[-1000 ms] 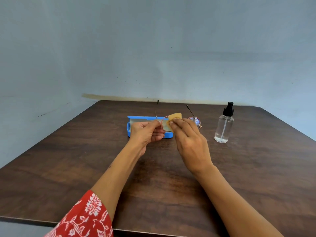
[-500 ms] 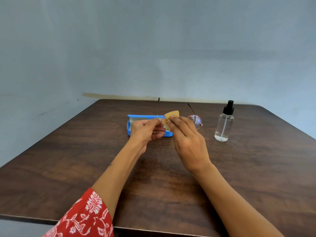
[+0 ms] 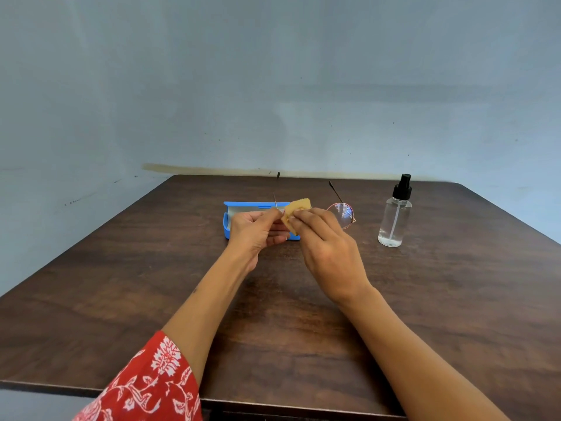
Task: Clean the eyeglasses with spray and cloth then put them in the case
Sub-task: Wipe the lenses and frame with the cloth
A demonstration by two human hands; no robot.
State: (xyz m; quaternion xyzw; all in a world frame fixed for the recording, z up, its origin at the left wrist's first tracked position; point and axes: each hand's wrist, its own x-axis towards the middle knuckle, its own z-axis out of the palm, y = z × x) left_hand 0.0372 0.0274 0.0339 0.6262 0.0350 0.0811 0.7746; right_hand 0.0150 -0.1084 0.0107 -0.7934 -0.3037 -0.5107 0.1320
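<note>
left hand (image 3: pixel 258 230) grip: pinches eyeglasses (image 3: pixel 341 214) frame | right hand (image 3: pixel 326 247) grip: fingers curled, pinching yellow cloth (image 3: pixel 296 209) | blue case (image 3: pixel 243 208) open behind | spray bottle (image 3: pixel 395 220) upright on table (image 3: pixel 121 284)

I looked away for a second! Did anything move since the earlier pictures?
Hardly. The right hand nudged the yellow cloth slightly along the eyeglasses, which the left hand keeps holding. The blue case and spray bottle stayed put.

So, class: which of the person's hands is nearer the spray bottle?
Right. The right hand is beside the spray bottle, apart from it; the left hand lies beyond it, over the case.
</note>
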